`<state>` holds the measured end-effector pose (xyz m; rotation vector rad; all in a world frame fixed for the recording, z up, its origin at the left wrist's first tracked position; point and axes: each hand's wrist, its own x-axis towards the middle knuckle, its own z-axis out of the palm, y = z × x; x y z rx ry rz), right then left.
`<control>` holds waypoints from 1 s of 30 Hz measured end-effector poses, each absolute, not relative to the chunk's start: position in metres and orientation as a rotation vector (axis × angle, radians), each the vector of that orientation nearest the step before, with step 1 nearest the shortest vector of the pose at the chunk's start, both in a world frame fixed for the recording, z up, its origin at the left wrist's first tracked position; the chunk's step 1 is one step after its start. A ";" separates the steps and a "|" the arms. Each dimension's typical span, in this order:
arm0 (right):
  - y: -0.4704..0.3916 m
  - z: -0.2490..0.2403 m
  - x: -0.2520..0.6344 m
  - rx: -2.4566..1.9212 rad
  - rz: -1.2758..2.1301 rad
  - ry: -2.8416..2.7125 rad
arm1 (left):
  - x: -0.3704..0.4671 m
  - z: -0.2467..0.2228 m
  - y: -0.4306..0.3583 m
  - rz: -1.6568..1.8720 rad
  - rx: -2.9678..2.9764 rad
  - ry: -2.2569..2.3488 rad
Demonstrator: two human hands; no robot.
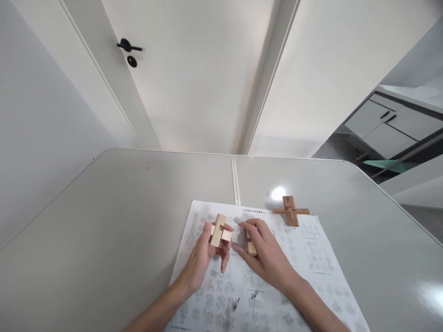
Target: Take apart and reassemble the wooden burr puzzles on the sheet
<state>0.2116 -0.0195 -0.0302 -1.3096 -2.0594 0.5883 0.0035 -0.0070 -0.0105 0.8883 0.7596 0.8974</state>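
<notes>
Light wooden pieces fitted crosswise (218, 230) are held between the thumb and fingers of my left hand (204, 253), above a printed sheet (221, 281). To the right, my right hand (265, 251) is over another light wooden piece (251, 249), with thumb and index finger apart on its left side. The palm and fingers partly cover that piece, so its full shape and the hold on it are hidden. A darker brown wooden cross (291, 211) with a black mark lies at the sheet's upper right edge.
The grey table (121, 221) has a pale seam (235, 180) running back from the sheet. Behind it stand a white door (194, 69) with a black handle (128, 45) and white walls. White cabinets (394, 122) are at the far right.
</notes>
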 end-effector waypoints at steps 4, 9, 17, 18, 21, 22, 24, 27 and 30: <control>-0.023 -0.031 0.214 -1.265 0.557 -2.134 | 0.004 -0.015 -0.009 0.866 0.892 0.760; -0.024 -0.026 0.214 -1.224 0.596 -2.179 | 0.003 -0.017 -0.013 0.812 0.950 0.768; -0.030 -0.022 0.213 -1.123 0.514 -2.048 | 0.007 0.007 -0.019 0.752 1.294 0.910; -0.031 -0.021 0.212 -1.109 0.488 -2.030 | 0.007 0.009 -0.019 0.731 1.350 0.904; -0.033 -0.019 0.208 -1.094 0.425 -2.030 | 0.009 0.013 -0.020 0.680 1.482 0.848; -0.033 -0.018 0.207 -1.085 0.404 -2.035 | 0.010 0.013 -0.021 0.673 1.512 0.831; -0.032 -0.016 0.205 -1.051 0.366 -2.040 | 0.011 0.012 -0.021 0.678 1.553 0.812; -0.031 -0.013 0.204 -0.988 0.321 -2.017 | 0.010 0.009 -0.021 0.695 1.566 0.806; -0.031 -0.012 0.204 -0.971 0.298 -1.964 | 0.008 0.005 -0.020 0.757 1.511 0.880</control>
